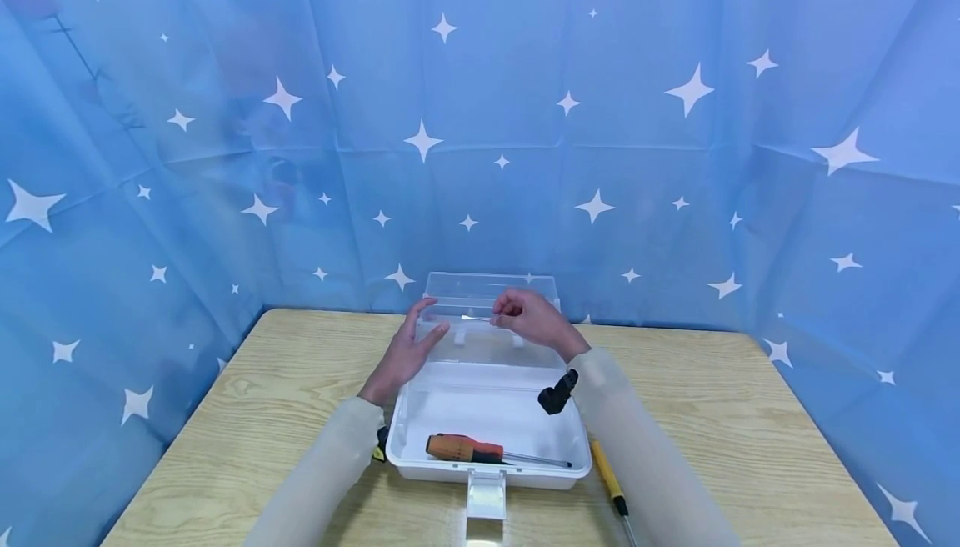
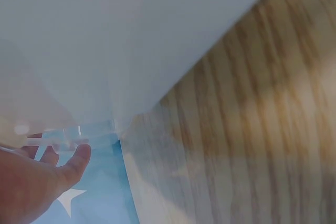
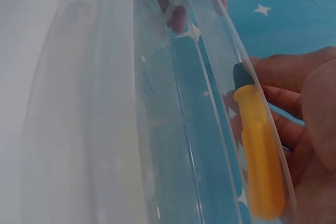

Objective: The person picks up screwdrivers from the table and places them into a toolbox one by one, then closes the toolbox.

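Note:
A white toolbox [image 1: 491, 414] with a clear lid [image 1: 491, 280] stands open, its lid leaning back. My left hand [image 1: 405, 355] grips the lid's left edge; in the left wrist view its fingertips [image 2: 81, 153] meet the clear rim. At the lid's upper right, my right hand [image 1: 532, 318] pinches a screwdriver. Its thin silver shaft [image 1: 476, 318] points left. In the right wrist view its yellow handle [image 3: 260, 166] shows through the clear plastic, dark collar at the top; in the head view the hand hides this handle. Inside the box's front lie an orange-handled screwdriver [image 1: 453, 448] and a red-handled one [image 1: 491, 450].
Another yellow-handled screwdriver [image 1: 607, 472] lies on the wood-grain table [image 1: 735, 414], right of the box, beside my right sleeve. A black and yellow object [image 1: 379, 452] is mostly hidden at the left. The front latch [image 1: 486, 497] hangs down. A blue starred curtain [image 1: 495, 222] stands close behind the lid.

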`<state>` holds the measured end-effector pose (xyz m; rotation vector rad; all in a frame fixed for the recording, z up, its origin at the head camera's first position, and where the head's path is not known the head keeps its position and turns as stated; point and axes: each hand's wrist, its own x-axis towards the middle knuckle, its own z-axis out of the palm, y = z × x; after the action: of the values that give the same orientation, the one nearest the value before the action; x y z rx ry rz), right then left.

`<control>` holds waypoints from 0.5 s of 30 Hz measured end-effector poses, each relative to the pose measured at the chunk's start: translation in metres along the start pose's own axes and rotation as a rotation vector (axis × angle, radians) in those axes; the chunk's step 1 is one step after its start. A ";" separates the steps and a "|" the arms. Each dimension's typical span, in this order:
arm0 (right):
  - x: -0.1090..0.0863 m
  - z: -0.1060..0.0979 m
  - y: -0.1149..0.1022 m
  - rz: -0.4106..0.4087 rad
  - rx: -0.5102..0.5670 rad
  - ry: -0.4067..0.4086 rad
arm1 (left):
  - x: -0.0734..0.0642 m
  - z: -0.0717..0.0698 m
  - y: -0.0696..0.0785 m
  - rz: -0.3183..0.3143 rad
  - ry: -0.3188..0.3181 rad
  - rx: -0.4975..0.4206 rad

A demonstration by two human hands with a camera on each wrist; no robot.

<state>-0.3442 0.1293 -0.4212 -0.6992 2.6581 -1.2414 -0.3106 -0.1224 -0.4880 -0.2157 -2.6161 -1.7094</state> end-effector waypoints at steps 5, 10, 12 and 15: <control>-0.001 0.000 0.000 -0.009 -0.002 -0.002 | 0.000 0.000 -0.001 0.000 0.000 -0.007; -0.002 0.000 -0.001 -0.006 0.001 -0.008 | 0.000 0.001 -0.003 -0.004 0.007 0.007; -0.002 0.000 -0.001 -0.002 0.003 -0.007 | 0.000 0.001 -0.003 -0.005 0.008 0.010; -0.002 -0.001 -0.001 -0.001 0.006 -0.008 | 0.000 0.001 -0.003 -0.003 0.006 0.008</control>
<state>-0.3424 0.1300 -0.4202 -0.7036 2.6470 -1.2444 -0.3113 -0.1226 -0.4910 -0.2066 -2.6199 -1.6972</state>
